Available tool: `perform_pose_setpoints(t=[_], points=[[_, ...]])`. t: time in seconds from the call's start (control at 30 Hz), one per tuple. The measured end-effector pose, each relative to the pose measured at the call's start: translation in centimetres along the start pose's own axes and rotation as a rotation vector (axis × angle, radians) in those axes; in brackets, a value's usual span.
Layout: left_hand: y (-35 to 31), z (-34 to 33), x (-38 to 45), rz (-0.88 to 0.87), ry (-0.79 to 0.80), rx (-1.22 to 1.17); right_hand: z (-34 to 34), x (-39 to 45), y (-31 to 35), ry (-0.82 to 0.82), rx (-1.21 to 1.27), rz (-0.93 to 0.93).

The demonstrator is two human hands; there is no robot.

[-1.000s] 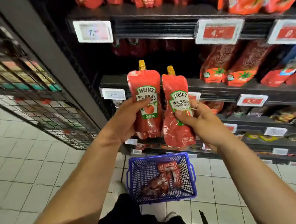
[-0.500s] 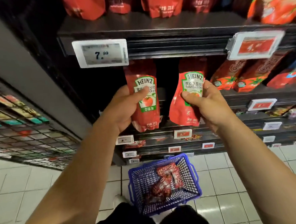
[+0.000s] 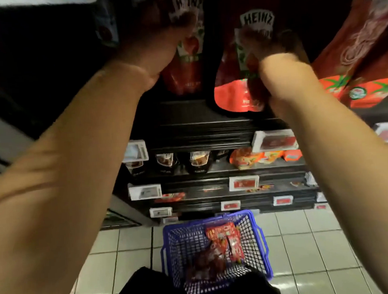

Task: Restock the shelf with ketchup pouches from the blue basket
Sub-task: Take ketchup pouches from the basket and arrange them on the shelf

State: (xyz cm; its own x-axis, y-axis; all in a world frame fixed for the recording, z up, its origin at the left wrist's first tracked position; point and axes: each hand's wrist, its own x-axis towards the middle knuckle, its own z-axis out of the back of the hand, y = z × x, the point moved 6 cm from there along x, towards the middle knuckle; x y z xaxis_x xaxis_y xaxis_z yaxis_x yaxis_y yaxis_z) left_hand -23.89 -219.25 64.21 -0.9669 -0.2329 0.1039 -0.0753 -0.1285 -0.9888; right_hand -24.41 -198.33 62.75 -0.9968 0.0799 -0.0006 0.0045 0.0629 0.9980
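Observation:
Both arms reach into a dark shelf bay. My left hand point(image 3: 157, 49) grips a red Heinz ketchup pouch point(image 3: 188, 63) held upright deep in the bay. My right hand point(image 3: 274, 58) grips a second Heinz ketchup pouch point(image 3: 233, 94), whose bottom edge sits at the front of the black shelf point(image 3: 201, 128). On the floor below stands the blue basket point(image 3: 260, 240) with several red pouches point(image 3: 223, 238) inside. The picture is blurred.
Red-orange tomato sauce pouches point(image 3: 361, 68) lean on the same shelf at the right. Lower shelves carry price tags point(image 3: 274, 140), dark jars point(image 3: 198, 160) and small packets. White floor tiles point(image 3: 308, 242) surround the basket; my dark trouser leg point(image 3: 151, 288) is beside it.
Both hands have pushed forward and up with their pouches, from in front of the shelf into the bay. The view has moved closer to the shelf.

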Motion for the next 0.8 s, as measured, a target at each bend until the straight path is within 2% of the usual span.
perform_pose_setpoints(t=[0.07,0.17,0.23,0.4,0.53,0.6,0.73,0.8], points=[[-0.2,-0.6,0.8,-0.083,0.011,0.047,-0.5,1.3,0.5,0.005,0.004,0.059],[-0.3,-1.2,1.4,-0.181,0.038,0.08,-1.1,2.9,1.4,-0.013,-0.179,0.159],[-0.2,-1.5,1.6,-0.214,0.052,0.082,-1.8,3.6,1.5,0.015,-0.162,0.218],[-0.1,-1.3,2.0,-0.182,0.031,0.124,-2.3,4.9,1.4,0.061,-0.219,0.319],[0.5,-1.3,1.3,-0.174,-0.038,0.245,-2.1,5.3,0.0,0.055,-0.211,0.362],[1.4,-1.5,0.7,-0.184,-0.074,0.345,-1.9,5.3,-1.3,0.067,-0.226,0.374],[2.4,-2.0,-0.6,-0.228,-0.12,0.772,-1.6,5.6,-2.1,0.049,-0.278,0.379],[2.5,-1.8,-1.1,-0.221,-0.181,0.9,-1.4,5.6,-1.9,0.013,-0.334,0.402]])
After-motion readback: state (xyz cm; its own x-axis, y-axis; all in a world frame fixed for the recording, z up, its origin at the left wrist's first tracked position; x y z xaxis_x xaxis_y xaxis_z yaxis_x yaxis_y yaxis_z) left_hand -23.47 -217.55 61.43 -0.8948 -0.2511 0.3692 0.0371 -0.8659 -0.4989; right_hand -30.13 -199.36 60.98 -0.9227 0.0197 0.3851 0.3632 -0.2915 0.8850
